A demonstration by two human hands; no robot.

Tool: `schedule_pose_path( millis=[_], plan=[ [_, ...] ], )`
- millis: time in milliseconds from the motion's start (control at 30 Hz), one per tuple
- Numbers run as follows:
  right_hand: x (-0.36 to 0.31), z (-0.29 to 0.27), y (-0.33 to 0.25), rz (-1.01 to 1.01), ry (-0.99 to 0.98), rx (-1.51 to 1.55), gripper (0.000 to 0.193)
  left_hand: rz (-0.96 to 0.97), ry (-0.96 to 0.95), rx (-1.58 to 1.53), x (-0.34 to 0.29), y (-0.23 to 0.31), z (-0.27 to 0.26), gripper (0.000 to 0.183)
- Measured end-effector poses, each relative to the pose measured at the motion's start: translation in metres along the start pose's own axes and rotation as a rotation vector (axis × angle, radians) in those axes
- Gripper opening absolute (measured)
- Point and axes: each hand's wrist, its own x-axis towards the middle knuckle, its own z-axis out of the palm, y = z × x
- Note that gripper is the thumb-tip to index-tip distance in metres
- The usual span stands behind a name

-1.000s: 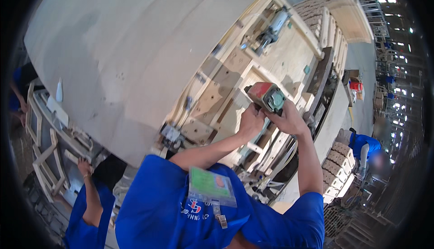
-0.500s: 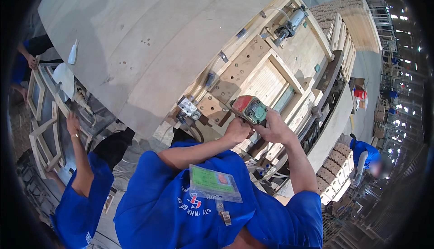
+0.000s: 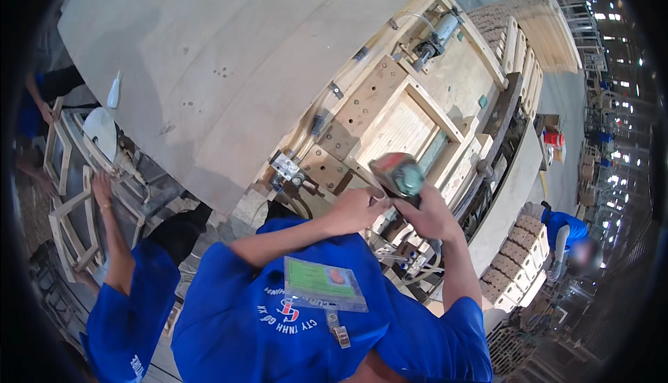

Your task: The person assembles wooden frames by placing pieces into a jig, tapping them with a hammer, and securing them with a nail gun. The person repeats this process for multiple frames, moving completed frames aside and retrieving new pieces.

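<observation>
My right hand (image 3: 430, 216) is wrapped round a red and green air nail gun (image 3: 398, 176), which is smeared by motion. The gun is over the near end of a wooden frame (image 3: 437, 112) set in a large wooden jig (image 3: 372, 91). Just left of the gun is my left hand (image 3: 356, 209), its fingers curled in a pinch. Whatever they hold, if anything, is too small to make out.
An air cylinder (image 3: 440, 34) sits at the jig's far end, and a metal valve block (image 3: 285, 166) at its near left. A white bottle (image 3: 114, 92) lies on the board at left. Co-workers are at left and right. Stacked wooden parts (image 3: 518, 254) stand at right.
The nail gun and my right hand have shifted slightly right and nearer to me. My left hand has drawn a little left and nearer.
</observation>
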Motion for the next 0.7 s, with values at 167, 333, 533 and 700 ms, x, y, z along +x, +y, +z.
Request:
schedule_pose_path(
  millis=[167,333,533,700],
  plan=[
    [-0.131,-0.031,0.025,0.458,0.294,0.513,0.024,0.460,0.657,0.347,-0.068,0.050,-0.101,0.017],
    [-0.234,-0.052,0.110,0.575,0.837,0.362,0.024,0.162,0.478,-0.032,-0.062,-0.015,-0.084,0.017],
    [-0.282,-0.032,0.282,0.808,1.040,-0.570,0.042,0.513,0.415,0.517,-0.061,0.016,-0.059,0.023],
    [-0.282,-0.008,0.326,1.034,0.989,-0.440,0.064,0.638,0.277,0.869,-0.028,0.059,-0.034,0.034]
  ],
)
